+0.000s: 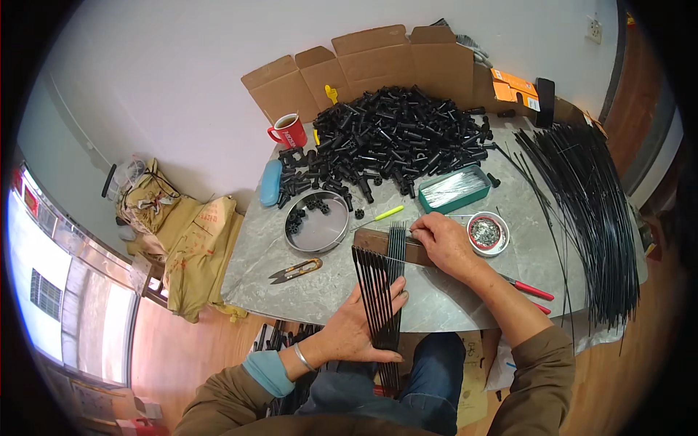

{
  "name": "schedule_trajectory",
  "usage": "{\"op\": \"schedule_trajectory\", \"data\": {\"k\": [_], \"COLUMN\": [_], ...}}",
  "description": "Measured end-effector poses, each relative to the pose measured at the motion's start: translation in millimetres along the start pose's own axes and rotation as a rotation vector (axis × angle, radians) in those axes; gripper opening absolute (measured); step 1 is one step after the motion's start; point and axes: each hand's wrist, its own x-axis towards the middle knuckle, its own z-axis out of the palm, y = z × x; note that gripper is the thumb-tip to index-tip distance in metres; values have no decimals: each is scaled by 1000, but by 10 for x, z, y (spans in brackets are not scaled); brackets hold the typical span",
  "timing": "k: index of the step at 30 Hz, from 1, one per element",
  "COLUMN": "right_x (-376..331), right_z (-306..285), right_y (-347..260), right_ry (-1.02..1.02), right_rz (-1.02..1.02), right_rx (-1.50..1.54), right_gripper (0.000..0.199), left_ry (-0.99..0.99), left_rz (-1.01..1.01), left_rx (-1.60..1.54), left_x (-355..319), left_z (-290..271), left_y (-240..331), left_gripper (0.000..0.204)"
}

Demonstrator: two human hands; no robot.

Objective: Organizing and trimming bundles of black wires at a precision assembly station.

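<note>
Black rods (384, 287) lie side by side in a flat row at the near edge of the grey table (320, 287), their far ends on a brown block (378, 240). The left hand (360, 327) lies open and flat on the rods, fingers together. The right hand (445, 243) pinches the far rod ends (its fingertips are partly hidden). Snips (294, 271) lie to the left, near a round tin (318, 221).

I count one red mug (289, 131), one round metal tray (317, 231), one small bowl of metal bits (487, 234), one teal box (455, 190), one pair of thread snips (294, 271), one blue case (270, 183) and two hands, left (356, 327) and right (445, 243).
</note>
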Motion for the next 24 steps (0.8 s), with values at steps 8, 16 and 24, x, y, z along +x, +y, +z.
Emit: {"op": "schedule_trajectory", "data": {"k": [8, 16, 24], "right_x": [48, 178, 221], "right_z": [-9, -56, -104], "right_y": [3, -9, -58], "right_ry": [49, 42, -14], "right_rz": [-92, -219, -249], "right_rx": [-39, -250, -119], "right_gripper": [9, 8, 7], "left_ry": [-20, 6, 11], "left_rz": [-2, 11, 6], "left_rx": [-5, -41, -57], "left_x": [-1, -24, -41], "left_z": [-5, 6, 14], "left_y": [-9, -38, -48], "left_gripper": [100, 99, 97]}}
